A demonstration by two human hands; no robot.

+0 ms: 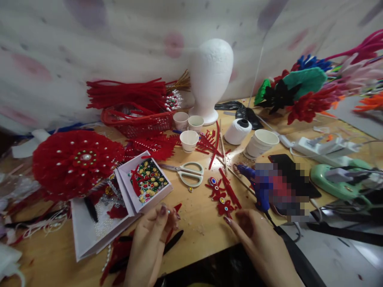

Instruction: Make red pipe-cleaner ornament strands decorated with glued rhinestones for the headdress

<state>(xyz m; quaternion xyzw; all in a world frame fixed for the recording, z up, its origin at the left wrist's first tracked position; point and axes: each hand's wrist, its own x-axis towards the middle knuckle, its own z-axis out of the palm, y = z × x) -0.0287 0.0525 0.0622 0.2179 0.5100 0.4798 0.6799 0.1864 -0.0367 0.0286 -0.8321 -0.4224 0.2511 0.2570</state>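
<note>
My left hand [151, 239] is closed in a pinch at the front of the table, beside the white box. Red pointed tips [178, 207] stick out around its fingers, seemingly petals of a small red flower; most of it is hidden. My right hand [261, 241] has thumb and fingers apart with nothing between them. Its thumb tip lies close to the lowest of several red fuzzy flowers [225, 209] with gem centres; I cannot tell if they touch. Beyond them are red strips [229, 187]. To the right lies a blue glue gun [261, 191], partly blurred out.
A white box [168, 190] holds gems; a lower tray [78, 235] holds pearls. Scissors [191, 174], paper cups [189, 140], a thread spool [237, 131] and a foam head [212, 71] stand behind. At left sits a large red flower [74, 163]; at right, a phone [295, 175] and power strips [324, 149].
</note>
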